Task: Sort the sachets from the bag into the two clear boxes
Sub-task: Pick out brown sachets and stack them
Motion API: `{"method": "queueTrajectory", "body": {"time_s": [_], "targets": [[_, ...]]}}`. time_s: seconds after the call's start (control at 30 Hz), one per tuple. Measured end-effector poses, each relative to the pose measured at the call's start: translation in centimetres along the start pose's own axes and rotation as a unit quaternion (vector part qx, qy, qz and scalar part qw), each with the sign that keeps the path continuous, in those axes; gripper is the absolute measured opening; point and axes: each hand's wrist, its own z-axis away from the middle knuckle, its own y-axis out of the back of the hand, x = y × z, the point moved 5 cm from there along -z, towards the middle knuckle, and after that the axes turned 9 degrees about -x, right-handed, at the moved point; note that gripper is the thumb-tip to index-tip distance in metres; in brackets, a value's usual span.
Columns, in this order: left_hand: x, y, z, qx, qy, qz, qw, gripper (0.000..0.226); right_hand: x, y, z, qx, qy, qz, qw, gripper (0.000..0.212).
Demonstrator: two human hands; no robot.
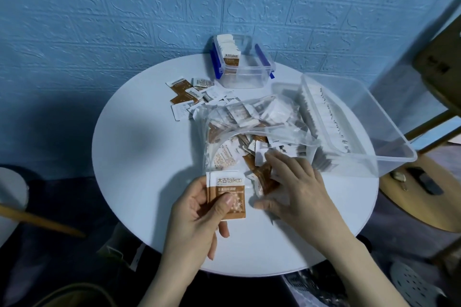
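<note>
My left hand (pixel 199 217) pinches a small stack of brown-and-white sachets (pixel 225 194) near the table's front, thumb on top. My right hand (pixel 291 189) lies with fingers spread on loose brown sachets (pixel 262 177) at the mouth of the clear plastic bag (pixel 249 129), which holds many more. A small clear box with blue clips (pixel 243 62) stands at the back with brown sachets upright in its left side. A large clear box (pixel 349 117) at the right holds a row of white sachets.
Several loose sachets (pixel 192 93) lie scattered left of the small box on the round white table (pixel 139 157). A wooden stool (pixel 424 189) stands right of the table and a blue brick-pattern wall rises behind it.
</note>
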Motion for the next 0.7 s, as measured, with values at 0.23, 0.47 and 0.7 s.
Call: {"method": "queueTrajectory", "body": {"time_s": [0.23, 0.47, 0.7], "targets": [[0.1, 0.0, 0.2, 0.008, -0.005, -0.002, 1.000, 0.026, -1.7, 0.1, -0.3, 0.046, 0.043, 0.079, 0.995, 0.058], [0.1, 0.1, 0.1, 0.021, -0.009, -0.017, 1.000, 0.020, -2.0, 1.9, 0.4, 0.147, 0.023, -0.048, 0.988, 0.029], [0.0, 0.1, 0.1, 0.016, -0.009, -0.022, 1.000, 0.019, -1.6, 1.9, -0.4, 0.154, -0.004, -0.193, 0.969, 0.021]]}}
